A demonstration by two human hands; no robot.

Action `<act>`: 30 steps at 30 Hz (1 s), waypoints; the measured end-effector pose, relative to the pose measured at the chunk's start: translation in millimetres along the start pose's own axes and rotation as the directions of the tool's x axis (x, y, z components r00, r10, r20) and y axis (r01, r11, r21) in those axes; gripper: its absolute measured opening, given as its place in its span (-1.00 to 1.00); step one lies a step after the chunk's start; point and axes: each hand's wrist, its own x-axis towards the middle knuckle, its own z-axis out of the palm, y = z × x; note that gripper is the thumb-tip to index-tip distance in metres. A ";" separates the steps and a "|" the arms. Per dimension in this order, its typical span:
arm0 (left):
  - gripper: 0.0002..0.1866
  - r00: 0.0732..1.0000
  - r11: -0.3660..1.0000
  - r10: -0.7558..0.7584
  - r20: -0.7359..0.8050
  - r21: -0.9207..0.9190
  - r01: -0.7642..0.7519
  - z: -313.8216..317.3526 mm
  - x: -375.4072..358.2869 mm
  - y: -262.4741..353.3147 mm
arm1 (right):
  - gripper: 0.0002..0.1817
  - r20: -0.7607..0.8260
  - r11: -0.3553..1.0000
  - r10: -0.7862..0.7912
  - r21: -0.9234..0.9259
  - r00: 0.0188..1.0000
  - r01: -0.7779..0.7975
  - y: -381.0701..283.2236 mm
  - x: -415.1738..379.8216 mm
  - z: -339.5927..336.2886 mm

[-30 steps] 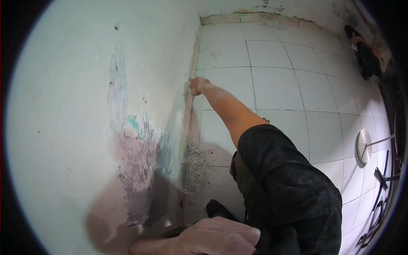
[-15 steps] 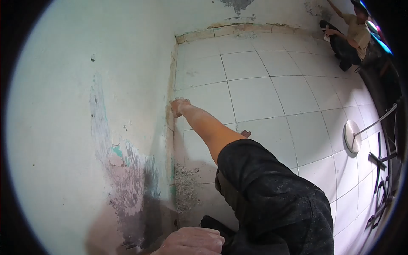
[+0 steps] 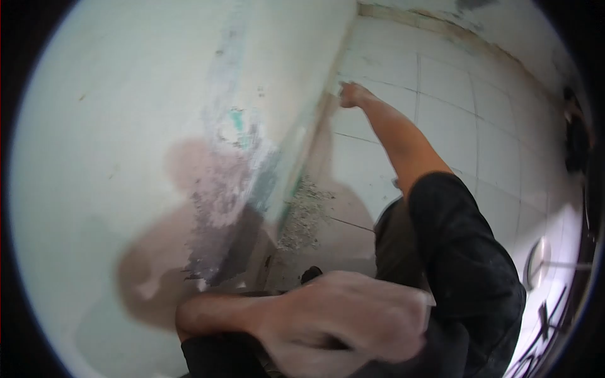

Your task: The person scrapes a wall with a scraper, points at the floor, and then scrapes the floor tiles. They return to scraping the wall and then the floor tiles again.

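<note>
In the head view, my left hand (image 3: 353,318) is closed in a fist close to the camera, at the bottom centre. A thin pale edge shows by its knuckles, but what it holds is hidden. My right hand (image 3: 355,94) is at the end of my outstretched arm, low down where the white wall (image 3: 126,126) meets the tiled floor (image 3: 444,135). Its fingers are small and blurred. Between the two hands, grey rubble (image 3: 305,217) lies along the wall's foot. Beside it the wall has a scraped, peeling patch (image 3: 220,189).
Another person (image 3: 576,135) is low at the far right edge. At the lower right are a round pale stand base (image 3: 537,263) on a pole and dark metal legs (image 3: 547,322). A second wall (image 3: 498,28) closes the top right.
The view has swung left and down, so wall, rubble and right arm appear further right and higher. My left hand has risen into fuller view, its forearm now showing.
</note>
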 end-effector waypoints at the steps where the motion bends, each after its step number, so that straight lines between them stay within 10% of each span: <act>1: -0.79 1.000 0.999 -0.013 0.024 -0.034 0.013 -5.2 1.1 4.5 | -0.48 -0.025 0.997 0.059 0.056 0.998 -0.058 2.9 12.4 -3.4; 3: -0.80 0.983 0.998 -0.021 0.184 -0.052 0.031 -6.7 4.6 12.9 | -0.45 -0.049 0.987 0.141 0.083 0.989 -0.137 -9.9 -26.9 -31.9; 6: -0.86 0.998 0.998 -0.059 -0.016 0.008 0.059 11.0 1.3 12.8 | -0.43 -0.067 0.990 0.126 0.070 0.990 -0.121 -16.7 -19.9 -27.3; 11: -0.84 0.999 0.974 -0.045 -0.029 -0.224 0.037 32.9 7.2 -1.0 | -0.54 -0.118 0.918 -0.226 -0.359 0.967 0.171 42.9 53.6 23.1; 14: -0.80 0.995 0.936 0.008 0.100 -0.350 0.027 27.1 30.8 27.5 | -0.33 -0.066 0.924 -0.244 -0.320 0.968 0.211 18.8 20.7 -14.0; 15: -0.80 0.998 0.944 0.017 0.059 -0.330 0.003 27.7 27.1 22.7 | -0.23 -0.103 0.996 -0.049 0.064 0.993 0.056 3.4 -8.8 -29.5; 20: -0.70 0.956 0.890 -0.236 0.174 -0.357 0.285 17.5 36.7 54.3 | -0.12 -0.130 0.987 -0.113 0.102 0.985 0.127 42.1 24.6 -12.2; 29: -0.66 0.910 0.897 -0.259 0.324 -0.267 0.351 13.8 14.4 30.4 | -0.19 -0.207 0.983 -0.181 0.001 0.962 0.185 42.2 30.2 -6.6; 30: -0.66 0.896 0.886 -0.303 0.324 -0.250 0.390 13.0 13.7 31.6 | -0.19 -0.185 0.971 -0.065 0.217 0.981 0.105 32.0 15.1 -14.8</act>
